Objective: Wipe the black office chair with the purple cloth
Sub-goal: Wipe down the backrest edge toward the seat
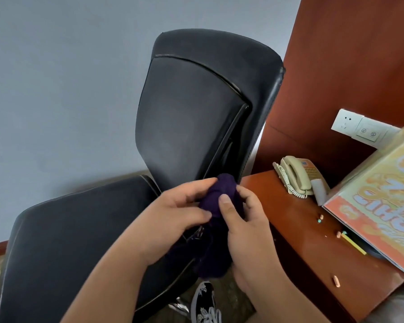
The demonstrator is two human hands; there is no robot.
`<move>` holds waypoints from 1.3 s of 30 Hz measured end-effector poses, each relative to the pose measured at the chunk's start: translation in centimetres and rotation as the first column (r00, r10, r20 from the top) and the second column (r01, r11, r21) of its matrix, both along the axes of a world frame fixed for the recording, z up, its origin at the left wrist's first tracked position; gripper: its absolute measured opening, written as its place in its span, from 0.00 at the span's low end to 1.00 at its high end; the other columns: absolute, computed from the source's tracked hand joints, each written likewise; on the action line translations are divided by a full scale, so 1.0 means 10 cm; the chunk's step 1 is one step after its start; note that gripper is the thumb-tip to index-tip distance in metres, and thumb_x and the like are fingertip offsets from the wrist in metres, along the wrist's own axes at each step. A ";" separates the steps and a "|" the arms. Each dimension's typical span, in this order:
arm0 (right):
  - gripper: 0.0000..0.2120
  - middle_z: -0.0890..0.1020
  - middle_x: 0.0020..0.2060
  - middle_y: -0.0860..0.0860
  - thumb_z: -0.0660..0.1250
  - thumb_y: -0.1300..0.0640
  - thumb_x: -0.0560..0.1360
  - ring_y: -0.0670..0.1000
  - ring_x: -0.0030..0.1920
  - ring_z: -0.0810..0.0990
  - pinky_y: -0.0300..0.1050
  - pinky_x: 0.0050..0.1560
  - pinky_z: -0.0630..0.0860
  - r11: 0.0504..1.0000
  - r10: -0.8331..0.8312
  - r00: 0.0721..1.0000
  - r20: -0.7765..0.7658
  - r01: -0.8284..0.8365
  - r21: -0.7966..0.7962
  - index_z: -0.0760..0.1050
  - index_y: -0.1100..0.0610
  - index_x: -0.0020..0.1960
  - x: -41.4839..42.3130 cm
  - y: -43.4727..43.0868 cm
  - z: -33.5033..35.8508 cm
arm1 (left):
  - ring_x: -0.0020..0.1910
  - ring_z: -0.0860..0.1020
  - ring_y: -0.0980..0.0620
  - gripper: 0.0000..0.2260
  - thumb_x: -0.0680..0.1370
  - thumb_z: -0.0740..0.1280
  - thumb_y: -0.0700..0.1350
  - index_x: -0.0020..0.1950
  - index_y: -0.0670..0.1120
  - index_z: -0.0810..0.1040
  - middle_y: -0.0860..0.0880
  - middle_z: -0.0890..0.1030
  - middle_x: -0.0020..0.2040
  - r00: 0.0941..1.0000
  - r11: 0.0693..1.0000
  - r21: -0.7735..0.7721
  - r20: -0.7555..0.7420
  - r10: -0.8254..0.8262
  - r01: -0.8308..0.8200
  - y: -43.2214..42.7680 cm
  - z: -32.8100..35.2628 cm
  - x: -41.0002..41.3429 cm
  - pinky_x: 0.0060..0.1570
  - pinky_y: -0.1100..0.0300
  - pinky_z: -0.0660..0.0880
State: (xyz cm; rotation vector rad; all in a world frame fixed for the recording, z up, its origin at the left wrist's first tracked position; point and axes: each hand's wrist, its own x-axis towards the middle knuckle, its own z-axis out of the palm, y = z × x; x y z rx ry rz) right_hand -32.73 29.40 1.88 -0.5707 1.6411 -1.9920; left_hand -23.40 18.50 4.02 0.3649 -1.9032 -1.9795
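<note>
Two hands bunch a purple cloth (219,197) in front of a black office chair (191,117).

The left hand (180,210) and the right hand (247,231) each have fingers and thumb curled round the cloth. It hangs as a wad above the seat's right edge, near its back corner, apparently not yet pressed to the chair. The step looks like folding the cloth for wiping: a flat pad with a clean face outward would serve best, followed by long overlapping strokes down the backrest. No open container shows. On the wooden desk (301,241), a colourful printed board (383,194) near the right edge seems sleeved in clear plastic, and a telephone (294,176) sits at the back-left corner.
</note>
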 end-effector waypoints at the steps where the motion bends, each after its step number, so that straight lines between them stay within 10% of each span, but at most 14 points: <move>1: 0.12 0.85 0.52 0.43 0.71 0.54 0.78 0.48 0.53 0.85 0.54 0.55 0.83 0.999 -0.014 0.993 -0.115 0.018 0.033 0.79 0.40 0.58 -0.01 0.01 0.06 | 0.61 0.81 0.43 0.23 0.77 0.63 0.29 0.67 0.48 0.80 0.45 0.84 0.60 0.996 0.997 0.035 -0.055 0.070 -0.068 -0.06 -0.01 0.02 0.63 0.45 0.75; 6: 0.17 0.81 0.52 0.45 0.74 0.57 0.75 0.35 0.53 0.78 0.28 0.56 0.71 0.958 -0.259 0.658 -0.707 0.270 -0.099 0.80 0.47 0.64 -0.12 0.02 0.50 | 0.55 0.79 0.61 0.16 0.80 0.68 0.42 0.54 0.65 0.83 0.59 0.83 0.54 0.816 0.817 -0.079 -0.160 0.556 -0.572 -0.25 -0.21 -0.12 0.60 0.58 0.76; 9: 0.17 0.75 0.51 0.48 0.73 0.57 0.76 0.39 0.48 0.74 0.22 0.54 0.64 0.889 -0.379 0.361 -0.852 0.399 -0.226 0.80 0.53 0.65 -0.33 -0.02 0.80 | 0.60 0.72 0.72 0.16 0.82 0.66 0.45 0.63 0.66 0.76 0.60 0.74 0.65 0.812 0.708 -0.411 -0.177 0.556 -0.574 -0.24 -0.28 -0.24 0.58 0.80 0.64; 14: 0.18 0.73 0.56 0.52 0.70 0.54 0.78 0.47 0.52 0.74 0.32 0.47 0.70 0.857 -0.279 0.166 -0.946 0.487 -0.168 0.78 0.51 0.68 -0.53 -0.22 0.93 | 0.65 0.69 0.70 0.22 0.83 0.60 0.38 0.70 0.63 0.73 0.63 0.71 0.68 0.852 0.727 -0.466 -0.131 0.507 -0.505 -0.23 -0.35 -0.30 0.61 0.80 0.62; 17: 0.18 0.74 0.56 0.51 0.70 0.53 0.78 0.54 0.49 0.79 0.43 0.39 0.73 0.852 -0.086 0.126 -0.988 0.523 -0.008 0.77 0.49 0.67 -0.39 -0.32 0.59 | 0.68 0.67 0.69 0.36 0.77 0.56 0.26 0.65 0.68 0.72 0.62 0.71 0.69 0.857 0.715 -0.498 -0.128 0.499 -0.490 -0.30 -0.41 -0.29 0.67 0.75 0.63; 24: 0.13 0.73 0.51 0.46 0.67 0.48 0.79 0.46 0.43 0.78 0.31 0.35 0.64 0.873 0.125 0.167 -0.978 0.451 0.188 0.76 0.46 0.64 -0.19 -0.35 0.10 | 0.71 0.66 0.67 0.35 0.75 0.58 0.22 0.70 0.57 0.75 0.60 0.69 0.72 0.889 0.741 -0.503 -0.146 0.434 -0.444 -0.38 -0.53 -0.30 0.72 0.54 0.69; 33: 0.18 0.75 0.55 0.52 0.67 0.48 0.80 0.52 0.53 0.77 0.47 0.49 0.76 0.837 -0.345 0.145 -0.927 0.494 -0.234 0.77 0.49 0.69 -0.73 -0.27 1.27 | 0.74 0.59 0.70 0.39 0.78 0.55 0.26 0.67 0.72 0.69 0.72 0.64 0.72 0.903 0.777 -0.491 -0.048 0.427 -0.394 -0.33 -0.50 -0.28 0.76 0.60 0.61; 39: 0.18 0.74 0.51 0.54 0.68 0.50 0.79 0.53 0.51 0.75 0.45 0.46 0.74 0.826 -0.345 0.114 -0.932 0.509 -0.243 0.78 0.52 0.68 -0.74 -0.30 0.88 | 0.74 0.60 0.69 0.38 0.78 0.56 0.26 0.66 0.72 0.69 0.71 0.64 0.73 0.910 0.789 -0.477 -0.060 0.410 -0.387 -0.36 -0.49 -0.27 0.64 0.76 0.65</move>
